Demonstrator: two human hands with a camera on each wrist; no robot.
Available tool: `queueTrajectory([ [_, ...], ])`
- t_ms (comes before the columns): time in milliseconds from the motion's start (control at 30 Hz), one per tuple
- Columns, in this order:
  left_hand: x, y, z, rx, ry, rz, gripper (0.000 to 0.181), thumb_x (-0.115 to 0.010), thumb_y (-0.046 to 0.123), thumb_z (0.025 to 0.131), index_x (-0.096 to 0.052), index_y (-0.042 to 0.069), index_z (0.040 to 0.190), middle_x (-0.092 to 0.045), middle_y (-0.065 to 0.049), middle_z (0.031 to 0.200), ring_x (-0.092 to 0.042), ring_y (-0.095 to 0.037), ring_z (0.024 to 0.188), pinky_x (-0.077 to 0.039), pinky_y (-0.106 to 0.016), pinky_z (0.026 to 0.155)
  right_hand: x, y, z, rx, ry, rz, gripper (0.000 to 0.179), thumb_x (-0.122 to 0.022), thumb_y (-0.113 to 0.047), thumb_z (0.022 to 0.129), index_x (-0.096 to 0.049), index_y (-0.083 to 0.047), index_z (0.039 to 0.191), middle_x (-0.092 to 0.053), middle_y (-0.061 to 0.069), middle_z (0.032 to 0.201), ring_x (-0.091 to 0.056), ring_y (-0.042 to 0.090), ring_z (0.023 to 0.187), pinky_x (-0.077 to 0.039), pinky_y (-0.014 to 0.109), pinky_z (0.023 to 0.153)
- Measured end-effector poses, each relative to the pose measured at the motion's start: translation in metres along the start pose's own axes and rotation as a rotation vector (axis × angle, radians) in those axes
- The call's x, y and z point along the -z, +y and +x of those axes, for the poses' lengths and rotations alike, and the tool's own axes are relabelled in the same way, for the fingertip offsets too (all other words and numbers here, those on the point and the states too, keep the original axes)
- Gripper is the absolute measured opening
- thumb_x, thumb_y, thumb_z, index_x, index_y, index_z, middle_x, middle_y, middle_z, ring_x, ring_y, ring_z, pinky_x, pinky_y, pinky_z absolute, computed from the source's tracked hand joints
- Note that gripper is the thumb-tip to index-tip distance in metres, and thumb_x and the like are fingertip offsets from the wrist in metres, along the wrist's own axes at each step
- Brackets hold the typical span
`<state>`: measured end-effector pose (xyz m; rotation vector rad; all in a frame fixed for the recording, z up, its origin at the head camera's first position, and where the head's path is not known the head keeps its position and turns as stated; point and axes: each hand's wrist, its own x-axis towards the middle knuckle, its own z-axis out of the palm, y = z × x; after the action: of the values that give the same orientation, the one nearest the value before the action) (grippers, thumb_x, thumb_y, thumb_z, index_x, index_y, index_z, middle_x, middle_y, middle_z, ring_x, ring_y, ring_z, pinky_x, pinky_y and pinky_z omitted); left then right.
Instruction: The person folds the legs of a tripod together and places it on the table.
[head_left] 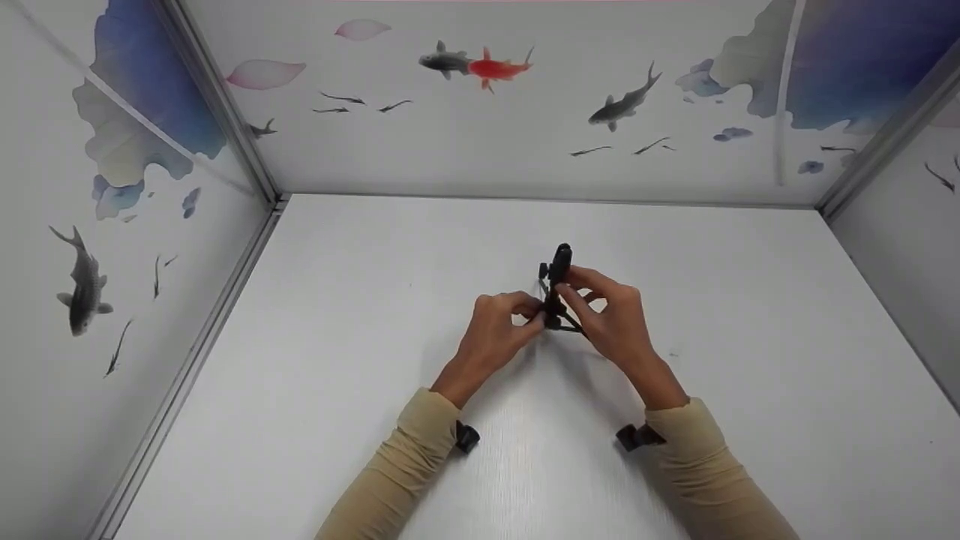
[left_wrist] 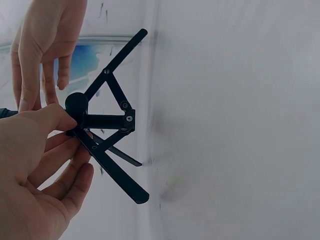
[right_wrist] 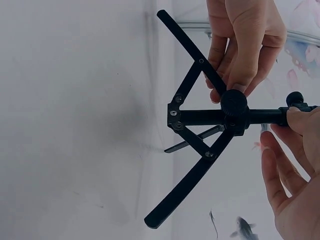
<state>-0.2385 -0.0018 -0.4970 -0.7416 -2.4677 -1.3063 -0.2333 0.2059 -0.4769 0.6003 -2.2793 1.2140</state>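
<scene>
Both hands hold a small black tripod (head_left: pixel 560 266) upright close over the table, its legs spread. At the collar where the legs join, my left hand (head_left: pixel 495 326) pinches with thumb and fingers beside the round knob (right_wrist: pixel 233 102). My right hand (head_left: pixel 615 319) grips the tube higher up, thumb against it, just below a smaller knob (right_wrist: pixel 295 98) in the right wrist view. Hinged braces tie the legs to the bottom of the centre column (left_wrist: pixel 105 121), as the left wrist view shows. The tripod's top end is cut off in both wrist views.
A white table (head_left: pixel 337 360) lies under the hands. White panels printed with fish and leaves stand at the back (head_left: pixel 525 142), left and right, with metal rails along the left edge and corners. Each wrist wears a small black camera (head_left: pixel 466 437) below a tan sleeve.
</scene>
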Motion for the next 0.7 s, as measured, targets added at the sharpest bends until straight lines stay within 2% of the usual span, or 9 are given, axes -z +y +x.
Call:
queueTrajectory([
  [700, 0.0003, 0.0016, 0.0006, -0.008, 0.030, -0.024, 0.012, -0.077, 0.009, 0.097, -0.085, 0.010, 0.107, -0.085, 0.000, 0.094, -0.081, -0.007, 0.091, -0.063, -0.032, 0.094, 0.0006, 0.0005, -0.0004, 0.012, 0.012, -0.018, 0.029, -0.077, -0.016, 0.103, -0.079, -0.014, 0.131, -0.084, -0.001, 0.116, -0.080, 0.016, 0.099, -0.056, 0.015, 0.077],
])
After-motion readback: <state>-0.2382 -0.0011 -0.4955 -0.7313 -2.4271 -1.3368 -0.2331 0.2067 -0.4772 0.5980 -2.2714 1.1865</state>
